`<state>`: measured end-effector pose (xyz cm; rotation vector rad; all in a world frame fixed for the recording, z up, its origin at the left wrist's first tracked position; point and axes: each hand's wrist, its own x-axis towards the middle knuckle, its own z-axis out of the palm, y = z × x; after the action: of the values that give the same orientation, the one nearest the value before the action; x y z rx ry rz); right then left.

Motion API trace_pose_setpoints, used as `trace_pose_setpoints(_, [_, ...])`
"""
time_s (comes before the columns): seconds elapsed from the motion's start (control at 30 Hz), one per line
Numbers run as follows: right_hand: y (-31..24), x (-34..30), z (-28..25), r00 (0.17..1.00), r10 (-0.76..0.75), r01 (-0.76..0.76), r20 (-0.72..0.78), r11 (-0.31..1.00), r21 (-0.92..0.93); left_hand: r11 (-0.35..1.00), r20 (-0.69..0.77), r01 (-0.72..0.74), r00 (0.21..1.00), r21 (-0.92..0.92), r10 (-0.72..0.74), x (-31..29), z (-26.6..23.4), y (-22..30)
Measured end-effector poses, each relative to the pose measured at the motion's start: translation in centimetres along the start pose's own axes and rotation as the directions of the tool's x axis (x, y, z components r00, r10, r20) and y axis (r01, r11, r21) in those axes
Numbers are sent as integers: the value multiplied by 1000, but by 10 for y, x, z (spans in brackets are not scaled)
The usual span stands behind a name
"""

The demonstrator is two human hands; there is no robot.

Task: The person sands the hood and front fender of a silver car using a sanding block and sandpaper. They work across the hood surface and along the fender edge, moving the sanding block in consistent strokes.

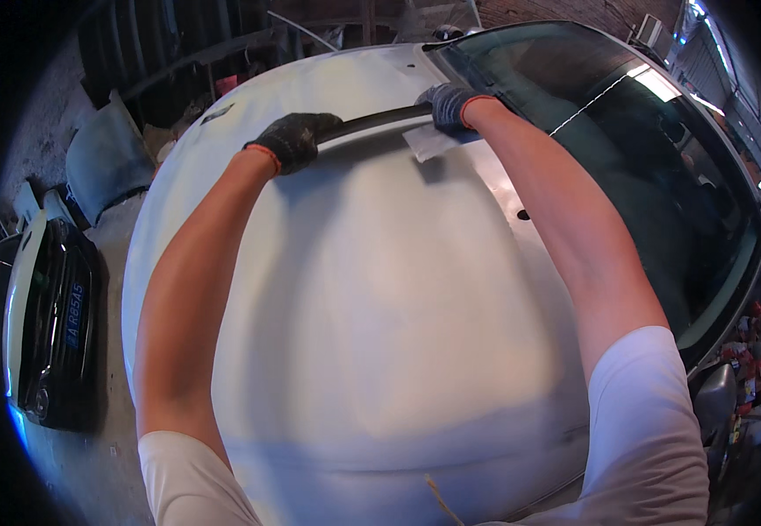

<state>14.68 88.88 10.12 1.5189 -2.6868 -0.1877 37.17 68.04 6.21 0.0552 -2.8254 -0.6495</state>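
Both my arms reach out over a white, matte car hood (398, 289). Between my gloved hands runs a long, dark, slightly curved sanding board (371, 122), held crosswise near the far part of the hood. My left hand (289, 142), in a dark glove with an orange cuff, is closed round its left end. My right hand (450, 107), in a grey-blue glove with the same cuff, grips the right end near the windshield. Just below the right hand, a small pale sheet (429, 142) sticks out over the hood; its material is unclear.
The windshield (617, 114) borders the hood on the right, with a side mirror (715, 392) lower down. On the left floor stand a dark bumper (71, 324) and a loose grey panel (107, 158). Red clutter (753, 373) lies at the far right.
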Motion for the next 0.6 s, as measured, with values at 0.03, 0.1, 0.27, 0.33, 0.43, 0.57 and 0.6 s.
trace_pose_setpoints(0.03, [4,7,5,1000,22,-22,7,999,46,998,41,53,998,-46,-51,3,0,-2])
trace_pose_setpoints(0.1, [7,16,12,1000,-27,27,-15,999,-20,990,56,-16,998,138,9,6,0,-2])
trace_pose_setpoints(0.27, [-1,1,9,997,-67,61,-38,989,-132,999,155,-1,988,41,-6,0,-6,14])
trace_pose_setpoints(0.33, [-8,-20,3,991,-110,99,-75,986,-131,1000,162,-7,987,20,3,-6,-6,21])
trace_pose_setpoints(0.43, [-13,-58,-11,995,-19,19,97,1000,1,1000,180,4,984,27,-9,-18,-4,31])
trace_pose_setpoints(0.57, [-32,-109,-15,991,-79,87,111,994,-69,991,255,63,967,-119,-31,-49,-3,43])
trace_pose_setpoints(0.6, [-34,-122,-18,983,-138,143,121,989,-40,993,260,45,966,-113,-14,-57,-1,47])
